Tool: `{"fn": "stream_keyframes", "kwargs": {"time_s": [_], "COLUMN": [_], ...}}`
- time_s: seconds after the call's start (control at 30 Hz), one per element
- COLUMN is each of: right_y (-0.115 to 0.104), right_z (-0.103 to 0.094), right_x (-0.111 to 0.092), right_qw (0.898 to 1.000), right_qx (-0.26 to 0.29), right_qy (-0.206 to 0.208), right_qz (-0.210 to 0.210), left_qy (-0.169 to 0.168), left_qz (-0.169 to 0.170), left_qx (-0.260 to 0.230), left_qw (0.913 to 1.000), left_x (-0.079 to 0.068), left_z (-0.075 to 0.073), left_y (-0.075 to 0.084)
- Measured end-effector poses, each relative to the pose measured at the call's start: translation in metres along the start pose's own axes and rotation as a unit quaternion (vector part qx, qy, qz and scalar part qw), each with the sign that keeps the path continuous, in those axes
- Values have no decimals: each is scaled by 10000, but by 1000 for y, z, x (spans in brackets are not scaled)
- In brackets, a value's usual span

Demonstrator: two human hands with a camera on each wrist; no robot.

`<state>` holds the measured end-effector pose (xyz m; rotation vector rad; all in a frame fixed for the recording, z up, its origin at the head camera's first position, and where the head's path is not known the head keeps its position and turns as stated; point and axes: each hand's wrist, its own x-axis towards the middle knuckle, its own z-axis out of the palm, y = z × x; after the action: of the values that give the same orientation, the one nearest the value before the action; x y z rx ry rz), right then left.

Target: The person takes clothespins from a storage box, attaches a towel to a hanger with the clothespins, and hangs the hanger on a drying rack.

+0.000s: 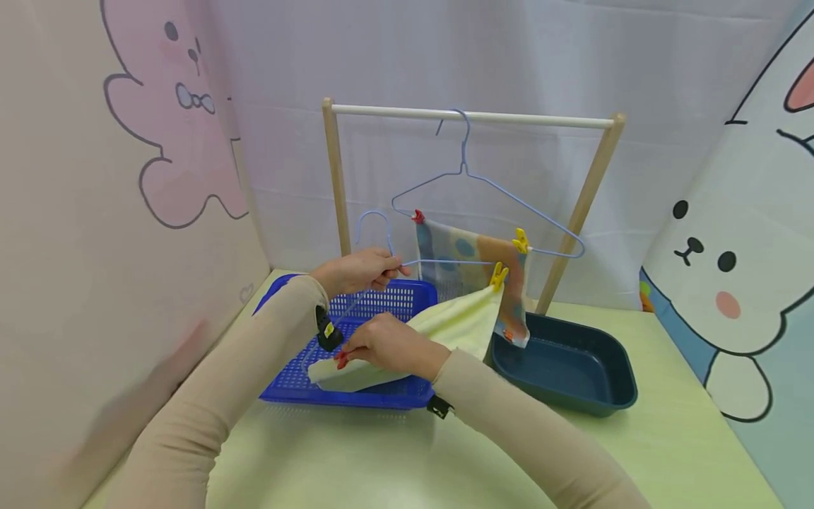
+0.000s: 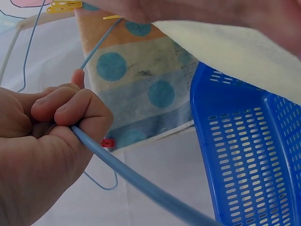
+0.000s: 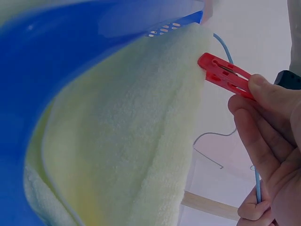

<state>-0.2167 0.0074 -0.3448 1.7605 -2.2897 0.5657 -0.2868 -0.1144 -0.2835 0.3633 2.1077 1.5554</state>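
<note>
My left hand (image 1: pixel 364 271) grips a light blue wire hanger (image 2: pixel 141 176) near its neck, the hook standing up beyond the fingers. A yellow clothespin (image 1: pixel 499 276) fixes one corner of a pale yellow towel (image 1: pixel 459 322) to the hanger's far end. Lower down, my right hand (image 1: pixel 399 345) pinches a red clothespin (image 3: pixel 226 75) between thumb and fingers. In the right wrist view the tip of this clothespin is right at the towel's edge. The towel slopes down from the yellow clothespin toward the right hand, over the blue basket (image 1: pixel 346 401).
Behind, a rack with a white bar (image 1: pixel 528 119) and wooden posts carries another blue hanger (image 1: pixel 509 203). A patterned cloth (image 1: pixel 454 244) hangs from it by a red clip (image 1: pixel 417 216) and a yellow clip (image 1: pixel 521 241). A dark green tub (image 1: pixel 626 382) stands right of the basket.
</note>
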Motion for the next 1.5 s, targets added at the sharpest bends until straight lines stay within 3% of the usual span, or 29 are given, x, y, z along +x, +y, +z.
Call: {"fn": "stream_keyframes", "kwargs": {"time_s": [0.5,1.0,1.5], "right_y": [4,1,7], "right_z": [10,9,11], "right_x": [5,6,3], "right_qw": [9999,9943,9886], "right_qx": [-136,291,788], "right_qy": [-93,-590,-669], "right_qz": [-35,838,1092], "left_qy": [-6,-34,-75], "left_qz": [-65,-54,-20], "left_qx": [9,-17,-35], "left_qw": [10000,10000,10000], "left_x": [0,-4,-4], "left_z": [0,1,0], "left_y": [2,4,3]}}
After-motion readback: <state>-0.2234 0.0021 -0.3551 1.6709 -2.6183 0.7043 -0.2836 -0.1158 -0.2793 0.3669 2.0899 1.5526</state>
